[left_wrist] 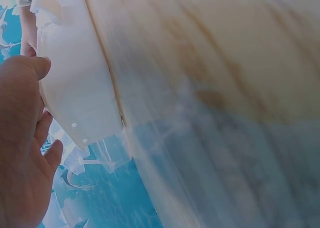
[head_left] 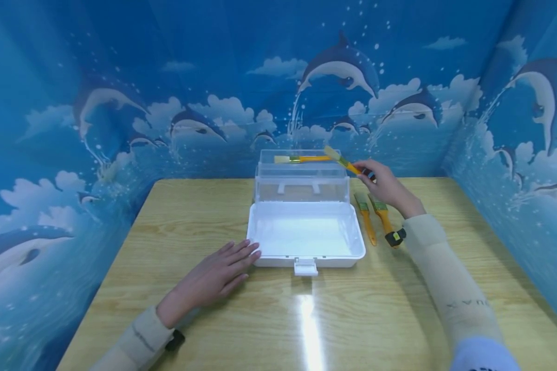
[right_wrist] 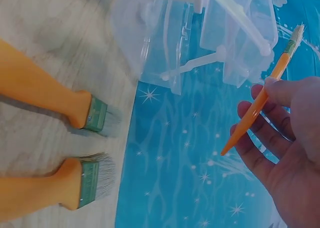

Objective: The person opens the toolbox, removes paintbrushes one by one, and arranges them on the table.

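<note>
My right hand [head_left: 386,184] pinches a slim paintbrush [right_wrist: 260,100] by its orange handle, between thumb and fingers. Its pale bristles point up and left, beside the raised clear tray [head_left: 265,169] of a white plastic box [head_left: 278,263]. Another orange-handled paintbrush [head_left: 293,159] lies across that tray, bristles to the left. My left hand [head_left: 213,275] lies with extended fingers at the box's front left corner. In the left wrist view, the thumb and fingers are alongside the box's white wall [left_wrist: 75,87]. The box stands open, with a white latch [head_left: 305,267] at its front.
Right of the box, two wider paintbrushes [head_left: 365,219] [head_left: 381,211] lie on the wooden table [head_left: 204,330], bristles pointing away. A blue curtain [head_left: 223,62] printed with dolphins hangs behind the table and along both sides.
</note>
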Motion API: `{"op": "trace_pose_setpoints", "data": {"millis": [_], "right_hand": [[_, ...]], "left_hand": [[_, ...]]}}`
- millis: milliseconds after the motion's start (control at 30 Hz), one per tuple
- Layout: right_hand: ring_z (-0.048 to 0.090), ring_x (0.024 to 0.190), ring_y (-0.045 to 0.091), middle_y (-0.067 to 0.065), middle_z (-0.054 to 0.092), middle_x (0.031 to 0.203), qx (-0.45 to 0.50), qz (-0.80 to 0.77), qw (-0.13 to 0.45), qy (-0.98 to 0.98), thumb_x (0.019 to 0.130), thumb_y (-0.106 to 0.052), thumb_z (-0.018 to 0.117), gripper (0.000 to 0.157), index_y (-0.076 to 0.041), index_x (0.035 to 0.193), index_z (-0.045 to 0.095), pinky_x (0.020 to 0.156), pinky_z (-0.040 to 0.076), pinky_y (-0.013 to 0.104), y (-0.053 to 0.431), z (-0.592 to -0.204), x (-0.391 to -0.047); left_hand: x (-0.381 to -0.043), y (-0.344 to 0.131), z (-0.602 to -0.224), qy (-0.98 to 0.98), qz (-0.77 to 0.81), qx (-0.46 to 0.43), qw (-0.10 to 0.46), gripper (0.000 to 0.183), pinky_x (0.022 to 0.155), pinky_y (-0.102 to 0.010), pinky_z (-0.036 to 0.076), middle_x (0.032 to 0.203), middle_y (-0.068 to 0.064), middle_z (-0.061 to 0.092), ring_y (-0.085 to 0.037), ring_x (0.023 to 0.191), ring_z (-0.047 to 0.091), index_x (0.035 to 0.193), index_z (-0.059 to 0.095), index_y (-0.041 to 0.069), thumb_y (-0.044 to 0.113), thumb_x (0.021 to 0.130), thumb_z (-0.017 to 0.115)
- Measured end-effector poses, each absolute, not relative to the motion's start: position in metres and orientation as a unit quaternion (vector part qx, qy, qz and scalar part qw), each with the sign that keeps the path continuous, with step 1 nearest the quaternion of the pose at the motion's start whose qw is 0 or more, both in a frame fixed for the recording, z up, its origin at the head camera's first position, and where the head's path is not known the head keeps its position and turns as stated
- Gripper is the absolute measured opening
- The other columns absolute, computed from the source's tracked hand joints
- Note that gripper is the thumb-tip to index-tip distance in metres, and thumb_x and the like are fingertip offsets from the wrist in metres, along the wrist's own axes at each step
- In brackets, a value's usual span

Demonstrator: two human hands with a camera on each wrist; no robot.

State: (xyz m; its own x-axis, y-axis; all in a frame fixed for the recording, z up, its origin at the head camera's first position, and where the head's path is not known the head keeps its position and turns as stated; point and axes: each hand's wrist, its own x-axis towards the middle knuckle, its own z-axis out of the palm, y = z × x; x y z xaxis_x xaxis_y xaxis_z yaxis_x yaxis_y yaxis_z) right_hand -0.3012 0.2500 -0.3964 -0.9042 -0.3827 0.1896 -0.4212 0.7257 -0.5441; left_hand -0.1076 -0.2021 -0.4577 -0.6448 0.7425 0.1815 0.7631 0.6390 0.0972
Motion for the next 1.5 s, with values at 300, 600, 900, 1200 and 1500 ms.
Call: {"op": "trace_pose_setpoints", "data": {"millis": [300,600,900,1200,1500], "right_hand": [[0.058,0.109,0.036,0.023,0.059,0.128,0.211,0.320,0.049,-0.922,0.106,-0.006,0.051,0.036,0.002,0.141,0.052,0.087,0.055,0.053,0.263,-0.408,-0.302],[0.057,0.109,0.035,0.023,0.058,0.131,0.184,0.328,0.046,-0.925,0.107,-0.008,0.050,0.038,0.002,0.143,0.051,0.087,0.054,0.051,0.276,-0.417,-0.299],[0.057,0.112,0.038,0.026,0.057,0.131,0.168,0.328,0.038,-0.929,0.108,-0.010,0.049,0.039,0.004,0.143,0.050,0.089,0.054,0.054,0.289,-0.424,-0.292],[0.058,0.110,0.039,0.028,0.058,0.125,0.160,0.327,0.041,-0.931,0.108,-0.009,0.049,0.039,0.008,0.142,0.049,0.086,0.055,0.055,0.301,-0.432,-0.286],[0.058,0.109,0.040,0.029,0.060,0.124,0.157,0.316,0.043,-0.935,0.107,-0.007,0.050,0.039,0.009,0.142,0.050,0.089,0.055,0.058,0.312,-0.437,-0.280]], "left_hand": [[-0.108,-0.202,-0.457,-0.905,-0.081,-0.414,0.059,0.057,0.128,-0.044,0.023,0.167,-0.001,0.029,-0.021,0.154,0.027,0.159,0.035,0.015,0.029,0.107,0.053],[-0.107,-0.202,-0.457,-0.905,-0.081,-0.413,0.056,0.057,0.128,-0.044,0.023,0.167,-0.001,0.029,-0.021,0.154,0.027,0.159,0.035,0.015,0.029,0.107,0.052],[-0.107,-0.202,-0.458,-0.905,-0.079,-0.414,0.057,0.057,0.128,-0.044,0.023,0.167,-0.001,0.028,-0.020,0.154,0.026,0.159,0.035,0.015,0.029,0.107,0.052],[-0.108,-0.202,-0.458,-0.905,-0.082,-0.414,0.056,0.057,0.127,-0.045,0.024,0.167,-0.002,0.029,-0.021,0.154,0.027,0.159,0.036,0.015,0.029,0.107,0.053],[-0.108,-0.202,-0.458,-0.905,-0.081,-0.413,0.056,0.057,0.127,-0.045,0.024,0.167,-0.002,0.029,-0.021,0.154,0.026,0.159,0.035,0.015,0.029,0.107,0.052]]}}
